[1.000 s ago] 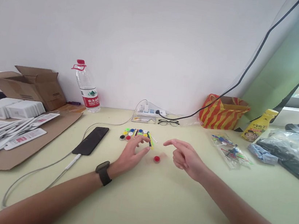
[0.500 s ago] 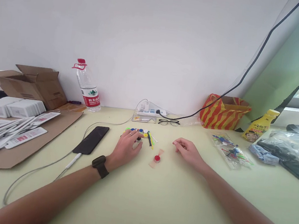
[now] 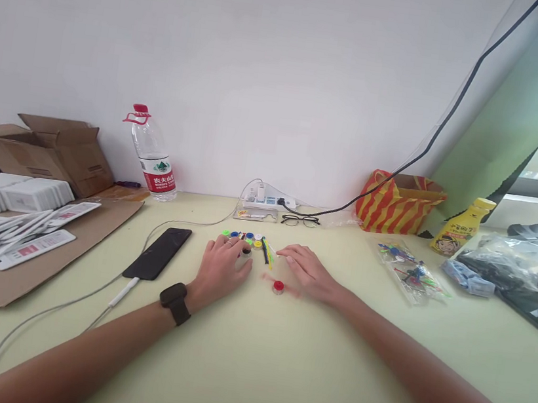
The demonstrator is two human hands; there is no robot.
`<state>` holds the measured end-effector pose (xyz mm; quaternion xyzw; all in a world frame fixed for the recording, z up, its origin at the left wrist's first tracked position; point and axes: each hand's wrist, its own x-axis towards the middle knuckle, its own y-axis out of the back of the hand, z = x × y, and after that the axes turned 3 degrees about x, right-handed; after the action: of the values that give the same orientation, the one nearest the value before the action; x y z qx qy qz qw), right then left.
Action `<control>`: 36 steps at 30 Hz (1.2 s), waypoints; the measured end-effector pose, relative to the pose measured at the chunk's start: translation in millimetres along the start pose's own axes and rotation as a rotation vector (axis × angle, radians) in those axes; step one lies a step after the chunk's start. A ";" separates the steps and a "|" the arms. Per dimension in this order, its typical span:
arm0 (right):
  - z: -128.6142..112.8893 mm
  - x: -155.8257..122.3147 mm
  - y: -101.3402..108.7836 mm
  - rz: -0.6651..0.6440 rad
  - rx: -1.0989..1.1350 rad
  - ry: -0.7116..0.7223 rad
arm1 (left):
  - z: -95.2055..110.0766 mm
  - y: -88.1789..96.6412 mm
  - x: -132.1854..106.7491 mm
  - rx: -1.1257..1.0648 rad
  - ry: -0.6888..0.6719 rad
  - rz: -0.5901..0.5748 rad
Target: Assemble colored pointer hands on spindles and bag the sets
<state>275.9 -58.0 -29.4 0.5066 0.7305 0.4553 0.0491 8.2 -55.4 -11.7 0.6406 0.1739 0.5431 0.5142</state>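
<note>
A small red-topped disc (image 3: 278,287) with blurred pale red arms lies on the table between my hands; it looks to be spinning. My left hand (image 3: 224,267), palm down with loosely bent fingers, rests left of it. Its fingertips are at a black disc (image 3: 246,249), partly hidden. Beyond them sits a cluster of small coloured discs, among them a yellow one (image 3: 257,244) and a blue one (image 3: 249,236). My right hand (image 3: 308,271) lies with fingers stretched leftward, its tips close to thin black and yellow sticks (image 3: 267,251). Nothing shows in its grasp.
A phone (image 3: 158,253) on a cable lies left, near a large water bottle (image 3: 157,167). Glasses (image 3: 300,221) and a power strip (image 3: 269,199) are at the back. A bag of coloured parts (image 3: 411,271), striped bag (image 3: 397,205) and yellow bottle (image 3: 461,227) stand right.
My right hand has moved left, toward the sticks, and its fingers have straightened from a loose curl. My left hand stays near the discs. The red disc's blurred arms point another way.
</note>
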 end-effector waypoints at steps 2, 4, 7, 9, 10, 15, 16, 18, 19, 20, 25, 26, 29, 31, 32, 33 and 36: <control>-1.3 12.9 -4.2 -0.035 -0.001 -0.006 | -0.4 -0.5 -0.2 -0.002 -0.002 0.000; -2.5 23.9 -7.9 -0.080 -0.002 -0.010 | -0.9 -1.2 -0.6 -0.003 -0.004 0.000; -2.6 32.6 -10.6 -0.124 0.044 -0.023 | -1.1 -2.1 -1.0 -0.012 -0.010 0.000; -0.5 33.9 -10.7 -0.096 0.115 -0.060 | -0.9 -2.4 -1.0 -0.022 -0.014 -0.003; 1.5 33.9 -10.6 -0.064 0.154 -0.086 | -0.9 -2.4 -1.0 -0.028 -0.016 -0.006; 19.6 33.4 -9.7 0.140 0.267 -0.231 | -0.1 -0.1 -1.0 -0.090 -0.035 -0.037; 24.6 33.2 -8.9 0.170 0.260 -0.243 | 0.2 1.3 -1.2 -0.120 -0.060 -0.050; 35.0 32.5 -6.2 0.216 0.229 -0.249 | 0.7 4.7 -2.1 -0.189 -0.163 -0.111; 40.2 32.0 -4.5 0.235 0.213 -0.253 | 1.0 6.4 -2.8 -0.220 -0.232 -0.161; 45.1 31.4 -2.7 0.252 0.200 -0.259 | 1.1 7.9 -3.5 -0.243 -0.294 -0.216; 62.8 29.2 1.0 0.312 0.141 -0.277 | -0.7 5.6 -5.3 -0.240 -0.284 -0.253; 65.0 29.0 0.4 0.319 0.130 -0.277 | -1.4 3.6 -5.2 -0.227 -0.247 -0.215; 70.0 28.9 -2.4 0.330 0.094 -0.277 | -3.3 -1.5 -4.8 -0.191 -0.191 -0.157; 72.2 28.9 -3.9 0.329 0.070 -0.279 | -4.0 -3.2 -4.5 -0.182 -0.189 -0.189; 73.0 29.0 -4.4 0.328 0.058 -0.279 | -4.1 -3.5 -4.4 -0.182 -0.191 -0.211; 73.6 29.1 -4.7 0.326 0.046 -0.278 | -4.1 -3.5 -4.3 -0.184 -0.193 -0.231; 74.2 29.2 -4.6 0.323 0.008 -0.276 | -3.1 -2.4 -4.0 -0.195 -0.184 -0.239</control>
<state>298.2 10.2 -64.4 0.6749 0.6278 0.3808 0.0729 4.9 -56.1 -16.2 0.6096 0.1473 0.4315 0.6485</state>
